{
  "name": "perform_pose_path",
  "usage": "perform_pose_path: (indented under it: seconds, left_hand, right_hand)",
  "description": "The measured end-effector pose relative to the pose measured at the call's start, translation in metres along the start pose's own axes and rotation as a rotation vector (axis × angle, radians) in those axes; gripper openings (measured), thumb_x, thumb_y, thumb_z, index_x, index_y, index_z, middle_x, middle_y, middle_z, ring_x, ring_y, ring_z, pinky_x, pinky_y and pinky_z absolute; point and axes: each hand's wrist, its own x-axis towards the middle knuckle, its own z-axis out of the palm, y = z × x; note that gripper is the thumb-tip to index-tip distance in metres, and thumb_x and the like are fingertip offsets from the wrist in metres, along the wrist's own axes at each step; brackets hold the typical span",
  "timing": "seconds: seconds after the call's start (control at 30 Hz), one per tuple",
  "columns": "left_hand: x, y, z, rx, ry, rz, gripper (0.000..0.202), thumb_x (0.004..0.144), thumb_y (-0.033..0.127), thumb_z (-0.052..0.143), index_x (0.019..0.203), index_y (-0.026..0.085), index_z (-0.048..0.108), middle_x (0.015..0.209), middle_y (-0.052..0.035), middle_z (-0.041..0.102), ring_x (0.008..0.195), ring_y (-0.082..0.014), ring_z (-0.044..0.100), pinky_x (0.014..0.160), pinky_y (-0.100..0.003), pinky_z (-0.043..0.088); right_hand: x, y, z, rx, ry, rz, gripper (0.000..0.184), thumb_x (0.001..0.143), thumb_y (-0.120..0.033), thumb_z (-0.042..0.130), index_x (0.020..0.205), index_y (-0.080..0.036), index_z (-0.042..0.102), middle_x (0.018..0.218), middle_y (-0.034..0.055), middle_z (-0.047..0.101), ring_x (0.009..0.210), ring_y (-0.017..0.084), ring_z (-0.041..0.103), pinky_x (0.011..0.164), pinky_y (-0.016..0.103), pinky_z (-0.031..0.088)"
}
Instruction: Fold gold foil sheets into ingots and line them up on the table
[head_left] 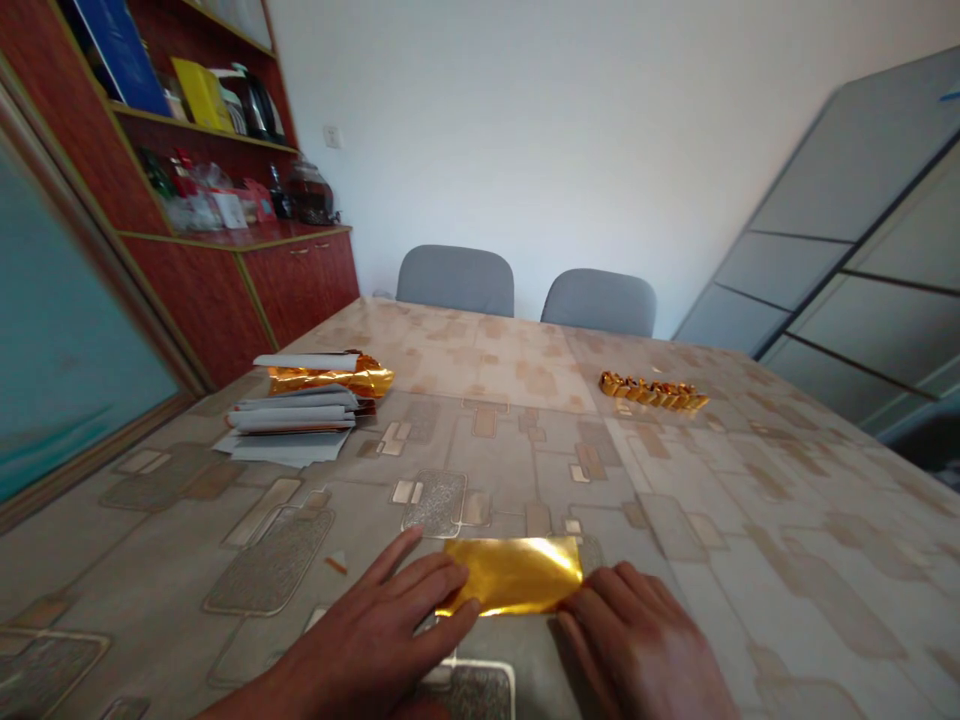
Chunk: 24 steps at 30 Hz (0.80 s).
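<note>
Flat and open, both hands were pressed onto a sheet of gold foil paper point(517, 572), and nothing was closed around by either. The left hand point(390, 625) was laid on the sheet's left end, with its fingers spread and the fingertips point(442, 580) set over the foil's edge. The right hand point(637, 640) was set against the sheet's lower right corner, fingers kept together. The sheet was spread flat on the patterned table point(787, 560), close to the near edge, and was held between the two hands. Whether its left end was folded under the fingers could not be told.

Farther back on the left, a stack of grey paper sheets point(292, 425) was seen, with a crumpled length of gold foil point(334, 378) laid on top of it. On the right, well apart from the hands, a row of small folded gold pieces point(652, 392) was lined up on the table. Two grey chairs point(455, 280) were drawn up at the far side. A red wooden cabinet point(225, 285) with filled shelves was placed along the left wall, and grey panels point(862, 250) were leaned against the right.
</note>
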Motion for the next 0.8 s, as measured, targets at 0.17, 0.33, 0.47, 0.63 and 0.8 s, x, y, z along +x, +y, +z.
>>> perform_pose_path:
  seconds: [0.17,0.33,0.47,0.63,0.8]
  left_hand:
    - [0.010,0.002,0.011,-0.006,0.133,0.016,0.062,0.081,0.026,0.072,0.139,0.028,0.049,0.132,-0.0102,0.061,0.118,-0.0328,0.057,0.111,-0.058,0.037]
    - [0.021,0.004,-0.008,-0.112,0.149,-0.029,0.032,0.089,0.022,0.061,0.120,0.027,0.059,0.117,-0.0045,0.066,0.104,-0.0237,0.059,0.094,-0.037,0.048]
    - [0.025,0.002,-0.021,-0.161,0.144,-0.095,0.015,0.090,0.028,0.062,0.104,0.023,0.060,0.104,-0.0036,0.067,0.094,-0.0217,0.059,0.084,-0.032,0.048]
    - [0.030,-0.001,-0.016,-0.042,0.145,-0.038,0.016,0.089,0.034,0.065,0.097,0.021,0.060,0.100,-0.0041,0.067,0.090,-0.0228,0.059,0.081,-0.034,0.048]
    - [0.034,0.002,0.003,0.127,0.205,0.035,0.005,0.093,0.026,0.062,0.093,0.021,0.061,0.091,-0.0030,0.066,0.082,-0.0209,0.060,0.075,-0.032,0.049]
  right_hand:
    - [0.036,-0.022,0.010,0.214,-0.094,-0.078,0.007,0.089,-0.016,0.065,0.085,-0.021,0.066,0.087,0.0018,0.071,0.081,0.020,0.067,0.070,0.028,0.055]
    - [0.050,-0.025,0.024,0.171,-0.139,-0.166,0.010,0.087,-0.024,0.075,0.084,-0.020,0.066,0.087,0.0009,0.070,0.080,0.021,0.064,0.072,0.032,0.051]
    - [0.051,-0.018,0.027,0.133,-0.093,-0.246,0.012,0.089,-0.021,0.074,0.085,-0.021,0.063,0.083,-0.0011,0.068,0.075,0.019,0.062,0.066,0.031,0.046]
    - [0.047,-0.015,0.034,0.129,-0.012,-0.289,0.013,0.095,-0.019,0.066,0.083,-0.021,0.061,0.081,-0.0001,0.067,0.072,0.019,0.061,0.064,0.031,0.044]
    - [0.047,-0.015,0.036,0.174,-0.011,-0.208,0.011,0.093,-0.024,0.069,0.084,-0.021,0.064,0.083,0.0018,0.068,0.074,0.020,0.063,0.064,0.029,0.048]
